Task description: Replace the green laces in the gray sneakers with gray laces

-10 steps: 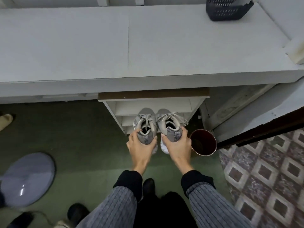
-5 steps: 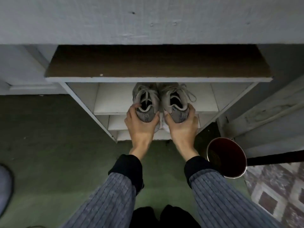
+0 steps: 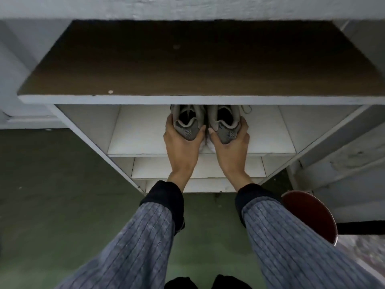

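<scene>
while ribbed grey sleeves [image 3: 133,243] fill the near edge above a green floor [image 3: 52,195], with a dark red bin [image 3: 312,217] by the right arm, both arms reach forward into a white rack [image 3: 270,142]. left hand [image 3: 181,147] cups the heel of the left sneaker [image 3: 187,124], thumb on its inner side and fingers curled round the outer; right hand [image 3: 231,147] grips the right sneaker [image 3: 225,124] the same way, mirrored. the shoes sit touching, side by side on the top shelf, toes hidden under the brown top board [image 3: 198,59]. a pale lace end [image 3: 245,109] shows beside the right shoe; it looks grey, not green, though most of the lacing is out of sight. so i judge the swap done and the pair being stored; only letting go seems left.
</scene>
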Demonstrator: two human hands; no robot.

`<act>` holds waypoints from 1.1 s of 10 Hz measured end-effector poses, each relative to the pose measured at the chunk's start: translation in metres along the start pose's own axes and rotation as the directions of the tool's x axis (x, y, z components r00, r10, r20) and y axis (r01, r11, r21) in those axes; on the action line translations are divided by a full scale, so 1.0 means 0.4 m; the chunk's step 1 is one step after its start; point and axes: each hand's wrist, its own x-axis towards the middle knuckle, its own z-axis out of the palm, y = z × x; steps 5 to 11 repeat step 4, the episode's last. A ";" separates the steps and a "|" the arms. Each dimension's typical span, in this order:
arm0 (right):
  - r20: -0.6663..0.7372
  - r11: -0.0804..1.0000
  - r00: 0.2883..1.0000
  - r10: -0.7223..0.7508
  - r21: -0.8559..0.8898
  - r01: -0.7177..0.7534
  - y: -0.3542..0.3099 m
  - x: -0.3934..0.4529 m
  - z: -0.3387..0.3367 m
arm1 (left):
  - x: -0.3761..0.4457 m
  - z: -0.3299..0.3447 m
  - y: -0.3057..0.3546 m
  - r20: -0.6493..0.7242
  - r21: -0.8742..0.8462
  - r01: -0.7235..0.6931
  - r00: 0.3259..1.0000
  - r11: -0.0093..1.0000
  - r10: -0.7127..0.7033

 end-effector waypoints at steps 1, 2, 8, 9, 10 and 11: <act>0.042 0.999 0.999 0.013 0.037 -0.014 0.007 0.001 -0.001 | -0.007 -0.007 0.000 0.023 0.011 0.018 1.000 1.000 -0.019; 0.072 0.998 0.996 0.045 0.045 -0.048 0.001 0.008 -0.011 | -0.003 -0.011 0.008 0.040 0.027 0.061 0.997 0.998 -0.062; 0.189 0.967 0.954 0.231 -0.148 -0.205 -0.060 0.009 -0.065 | -0.021 -0.066 0.115 0.117 0.181 0.198 0.968 0.963 -0.221; 0.189 0.967 0.954 0.231 -0.148 -0.205 -0.060 0.009 -0.065 | -0.021 -0.066 0.115 0.117 0.181 0.198 0.968 0.963 -0.221; 0.189 0.967 0.954 0.231 -0.148 -0.205 -0.060 0.009 -0.065 | -0.021 -0.066 0.115 0.117 0.181 0.198 0.968 0.963 -0.221; 0.189 0.967 0.954 0.231 -0.148 -0.205 -0.060 0.009 -0.065 | -0.021 -0.066 0.115 0.117 0.181 0.198 0.968 0.963 -0.221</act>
